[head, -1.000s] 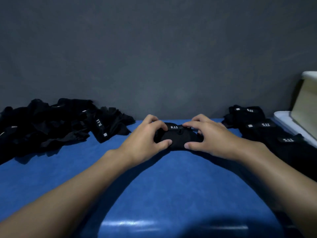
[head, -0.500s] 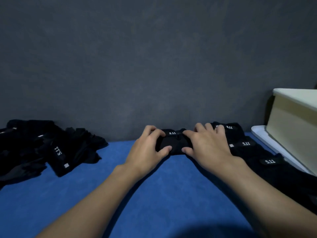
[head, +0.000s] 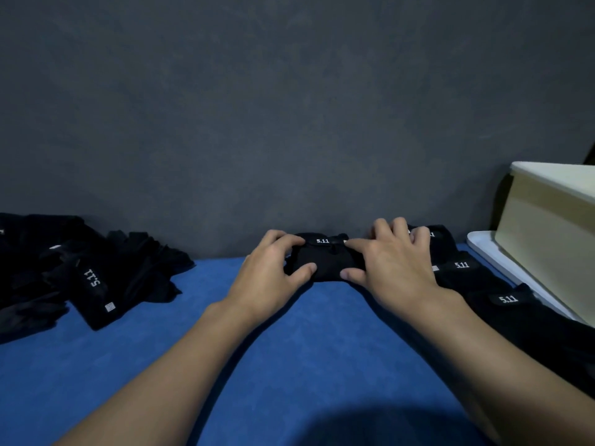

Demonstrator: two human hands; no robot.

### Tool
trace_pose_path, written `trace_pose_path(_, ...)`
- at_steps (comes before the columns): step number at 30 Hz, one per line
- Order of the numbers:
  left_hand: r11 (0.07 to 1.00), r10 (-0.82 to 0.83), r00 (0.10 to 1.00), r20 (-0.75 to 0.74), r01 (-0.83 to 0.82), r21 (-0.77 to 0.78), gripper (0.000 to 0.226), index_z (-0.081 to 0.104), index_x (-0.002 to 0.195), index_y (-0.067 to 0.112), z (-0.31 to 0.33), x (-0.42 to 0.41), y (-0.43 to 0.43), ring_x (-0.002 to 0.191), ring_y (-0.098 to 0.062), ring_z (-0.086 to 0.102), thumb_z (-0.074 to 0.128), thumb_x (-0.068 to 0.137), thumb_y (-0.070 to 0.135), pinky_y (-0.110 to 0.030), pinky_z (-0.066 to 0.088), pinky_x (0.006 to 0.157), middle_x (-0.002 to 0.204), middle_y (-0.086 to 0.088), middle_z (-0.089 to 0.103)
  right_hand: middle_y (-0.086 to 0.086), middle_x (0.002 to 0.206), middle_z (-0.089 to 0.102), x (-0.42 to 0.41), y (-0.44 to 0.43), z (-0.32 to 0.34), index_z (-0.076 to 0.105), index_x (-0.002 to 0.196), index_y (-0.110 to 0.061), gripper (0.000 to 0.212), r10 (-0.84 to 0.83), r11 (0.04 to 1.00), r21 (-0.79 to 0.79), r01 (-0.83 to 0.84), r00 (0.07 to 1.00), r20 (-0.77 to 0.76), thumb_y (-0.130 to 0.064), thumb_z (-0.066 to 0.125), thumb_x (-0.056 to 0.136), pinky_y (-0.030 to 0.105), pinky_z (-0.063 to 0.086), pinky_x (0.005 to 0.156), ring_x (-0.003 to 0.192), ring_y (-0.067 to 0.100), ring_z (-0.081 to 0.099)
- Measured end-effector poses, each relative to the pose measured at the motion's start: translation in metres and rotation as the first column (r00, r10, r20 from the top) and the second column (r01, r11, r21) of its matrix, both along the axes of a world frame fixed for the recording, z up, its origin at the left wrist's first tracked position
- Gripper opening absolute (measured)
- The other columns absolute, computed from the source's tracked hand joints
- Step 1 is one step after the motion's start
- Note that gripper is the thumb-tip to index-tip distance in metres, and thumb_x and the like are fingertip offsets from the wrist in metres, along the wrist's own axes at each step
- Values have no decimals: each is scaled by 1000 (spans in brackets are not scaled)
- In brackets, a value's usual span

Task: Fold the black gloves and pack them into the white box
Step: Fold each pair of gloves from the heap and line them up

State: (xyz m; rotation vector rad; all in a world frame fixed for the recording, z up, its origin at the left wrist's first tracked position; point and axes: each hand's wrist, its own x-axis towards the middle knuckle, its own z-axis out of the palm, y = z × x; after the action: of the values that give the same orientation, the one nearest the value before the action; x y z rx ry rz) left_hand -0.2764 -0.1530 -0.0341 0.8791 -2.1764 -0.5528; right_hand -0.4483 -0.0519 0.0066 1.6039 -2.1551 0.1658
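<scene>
Black glove bundle [head: 325,263] sits at the back of the blue counter [head: 289,365], left hand [head: 272,275] and right hand [head: 391,268] each pinching one end between thumb and curled fingers [head: 283,240]. A few folded gloves [head: 465,272] lie just right of it beside the white box [head: 547,236], and a big unfolded pile [head: 90,278] waits at left, so plenty left imo.

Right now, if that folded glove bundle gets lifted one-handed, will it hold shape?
Probably floppy: the folded glove bundle is soft cloth, pinched by left hand and right hand. May unfold once released, like the loose glove pile.
</scene>
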Motion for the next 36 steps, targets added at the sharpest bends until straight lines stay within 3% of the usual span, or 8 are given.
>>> trace_pose_path(12, 1000, 31, 994, 105, -30, -5, 47, 55, 135, 30, -3, -2, -2, 115, -15, 52, 58, 92, 50, -42, 42, 103, 126, 6, 54, -5, 115, 43, -6, 0, -1, 55, 128, -49, 53, -25, 1000, 11, 26, 999, -25, -75, 45, 83, 39, 24, 90, 112, 23, 29)
trace_pose_path(29, 999, 15, 998, 62, -18, 43, 46, 57, 133, 31, -4, 0, -3, 118, -16, 52, 64, 90, 47, -43, 43, 103, 122, 6, 56, -6, 118, 44, -9, 0, -3, 52, 132, -45, 58, 3, 1000, 1, -3, 999, 46, -74, 50, 81, 39, 22, 89, 114, 22, 29)
trace_pose_path(36, 998, -29, 998, -48, 31, 51, 44, 56, 134, 33, 0, 2, 2, 109, -6, 51, 65, 92, 40, -26, 45, 97, 120, 14, 48, -6, 122, 45, 0, 1, 5, 51, 129, -38, 64, 1, 998, -56, 8, 988, 157, -72, 60, 76, 39, 25, 93, 117, 22, 30)
